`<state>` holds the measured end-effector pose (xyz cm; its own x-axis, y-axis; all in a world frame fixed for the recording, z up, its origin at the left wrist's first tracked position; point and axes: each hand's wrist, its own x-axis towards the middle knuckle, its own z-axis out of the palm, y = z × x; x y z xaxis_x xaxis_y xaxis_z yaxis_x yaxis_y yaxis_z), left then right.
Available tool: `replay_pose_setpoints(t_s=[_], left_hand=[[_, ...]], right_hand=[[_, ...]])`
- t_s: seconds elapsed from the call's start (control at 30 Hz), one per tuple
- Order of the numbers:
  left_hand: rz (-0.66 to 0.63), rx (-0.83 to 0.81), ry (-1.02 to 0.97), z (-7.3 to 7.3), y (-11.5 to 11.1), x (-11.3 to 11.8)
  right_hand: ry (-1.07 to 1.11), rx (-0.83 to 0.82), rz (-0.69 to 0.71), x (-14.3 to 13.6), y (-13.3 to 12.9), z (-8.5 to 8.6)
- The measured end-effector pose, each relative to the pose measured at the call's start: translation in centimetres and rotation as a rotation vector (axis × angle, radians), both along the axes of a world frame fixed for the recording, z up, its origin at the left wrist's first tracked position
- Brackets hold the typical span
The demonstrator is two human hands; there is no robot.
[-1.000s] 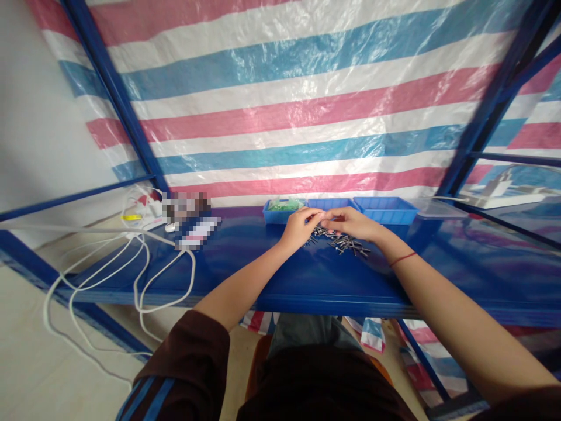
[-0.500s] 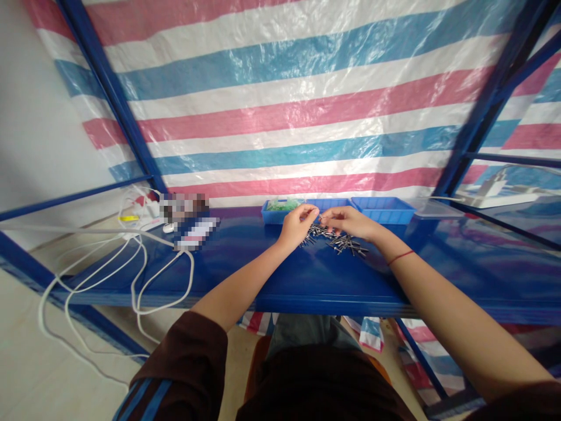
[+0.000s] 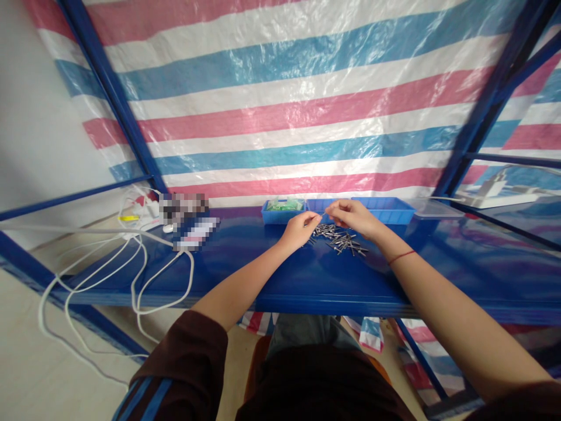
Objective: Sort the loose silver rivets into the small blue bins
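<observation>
The right hand has lifted, baring more of the metal pieces.

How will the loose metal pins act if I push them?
The pins look stiff, being straight and metallic. They would probably slide or roll easily, being slim and lying on a glossy table. Heaped crisscross, they may spread rather than move together.

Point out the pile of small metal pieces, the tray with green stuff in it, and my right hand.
Metal pieces (image 3: 346, 242): head view, right part of the pile.
Green-filled tray (image 3: 280, 218): head view, front wall.
Right hand (image 3: 354, 218): head view, back of hand.
</observation>
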<state>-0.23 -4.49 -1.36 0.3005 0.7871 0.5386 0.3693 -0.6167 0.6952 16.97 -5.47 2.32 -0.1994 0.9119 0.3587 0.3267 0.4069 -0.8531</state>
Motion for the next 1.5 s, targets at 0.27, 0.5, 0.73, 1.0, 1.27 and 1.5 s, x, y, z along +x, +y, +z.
replay_pose_setpoints(t_s=[0.27,0.5,0.73,1.0,1.27,1.5], left_hand=[[0.116,0.16,0.471,0.0,-1.0,-0.5],[0.043,0.157,0.712,0.1,-1.4,-0.6],[0.055,0.205,0.739,0.1,-1.4,-0.5],[0.048,0.21,0.812,0.0,-1.4,-0.5],[0.058,0.237,0.799,0.0,-1.5,-0.5],[0.093,0.237,0.759,0.3,-1.7,-0.4]], right_hand=[[-0.1,0.34,-0.818,4.2,2.5,-0.5],[-0.332,0.244,-0.882,5.9,3.1,-1.5],[-0.295,0.284,-0.717,4.3,2.5,-0.8],[-0.342,0.262,-0.519,2.8,2.3,-0.9],[-0.463,0.25,-0.31,1.5,1.2,-0.6],[-0.521,0.214,-0.098,1.0,1.1,-0.9]])
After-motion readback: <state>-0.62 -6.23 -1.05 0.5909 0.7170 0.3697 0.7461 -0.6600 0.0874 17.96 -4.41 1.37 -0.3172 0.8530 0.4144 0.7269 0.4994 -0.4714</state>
